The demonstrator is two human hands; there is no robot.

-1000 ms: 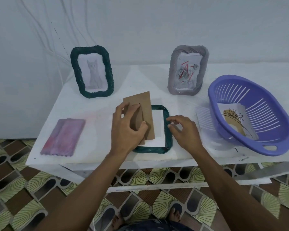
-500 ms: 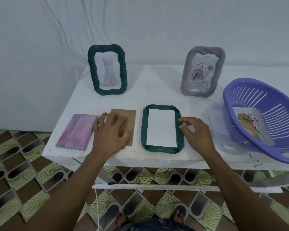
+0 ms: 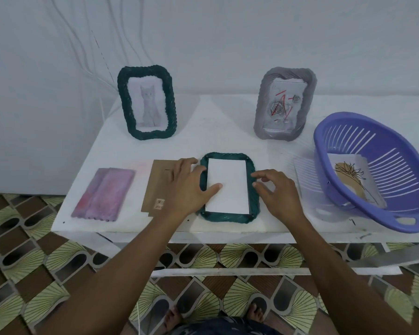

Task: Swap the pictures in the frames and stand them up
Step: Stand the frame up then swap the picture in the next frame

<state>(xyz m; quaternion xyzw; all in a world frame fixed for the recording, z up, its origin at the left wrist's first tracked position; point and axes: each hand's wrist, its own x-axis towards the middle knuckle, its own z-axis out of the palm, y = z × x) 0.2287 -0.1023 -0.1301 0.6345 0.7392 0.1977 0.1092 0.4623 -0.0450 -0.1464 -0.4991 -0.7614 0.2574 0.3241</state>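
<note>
Two hands work at the near middle of a white table [image 3: 215,141]. Notes as seen from beside it:

- Dark green frame [image 3: 225,217] lies flat, face down, near edge, centre. White sheet [image 3: 230,189] sits inside its rim.
- Left hand [image 3: 188,189]: released, fingers spread and fairly straight. Thumb tip rests on the white sheet; the fingers reach across the frame's left rim. Palm covers part of a brown backing board [image 3: 155,189], which lies flat just left of the frame.
- Right hand [image 3: 277,193]: fingers loosely bent, grasping nothing, tips at the frame's right rim. Cannot tell if they touch it.
- Pink ridged piece [image 3: 103,192] lies flat further left, near the board but apart from it.
- Far left: second green frame [image 3: 146,102] stands upright, showing a grey cat picture.
- Far right: grey frame [image 3: 286,103] stands leaning back, holding a drawing of roses with red strokes.
- Right side: purple slotted basket [image 3: 394,180], tilted, its near handle over the table edge. Inside it lies a loose picture [image 3: 351,175], a dark plant sketch on a tan shape.
- Patterned tile floor below; bare toes visible at the bottom.
</note>
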